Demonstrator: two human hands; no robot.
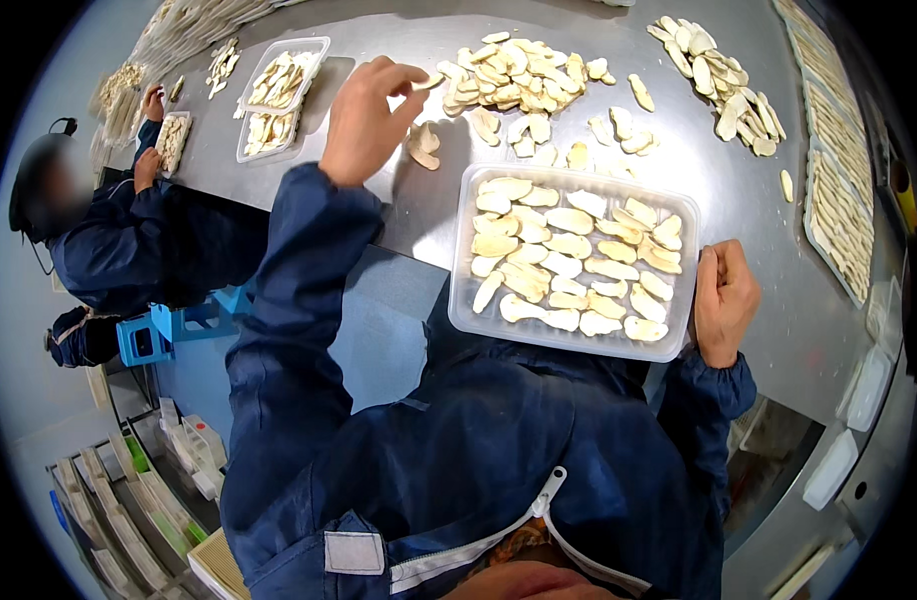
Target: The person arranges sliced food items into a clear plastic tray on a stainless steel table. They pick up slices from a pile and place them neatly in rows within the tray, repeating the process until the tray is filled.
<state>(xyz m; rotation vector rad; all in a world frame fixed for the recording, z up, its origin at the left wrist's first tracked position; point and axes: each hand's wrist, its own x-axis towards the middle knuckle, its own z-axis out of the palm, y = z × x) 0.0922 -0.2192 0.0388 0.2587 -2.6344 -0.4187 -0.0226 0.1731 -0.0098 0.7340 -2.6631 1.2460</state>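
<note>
Two bare hands are at work at our steel table: with our left hand we reach out over the surface, thumb and forefinger together, clamped on one pale slice beside the left side of a big heap of slices toward the far edge. Our right hand sits by the right side of a clear plastic tray, its fingers curled inward; we cannot tell whether they pinch the rim. We have that tray lying across the near edge of the table, partly over our lap, with many pale pieces laid flat in it in loose rows. A few loose slices lie between the tray and the big heap, and a smaller heap lies toward the far right corner. Along the right edge we see a line of filled trays. Left of our left hand, two clear boxes of slices stand together, overlapping. Farther along the near edge, at the left, a co-worker in dark blue has one hand at a small box of pieces; blue stools stand below.
</note>
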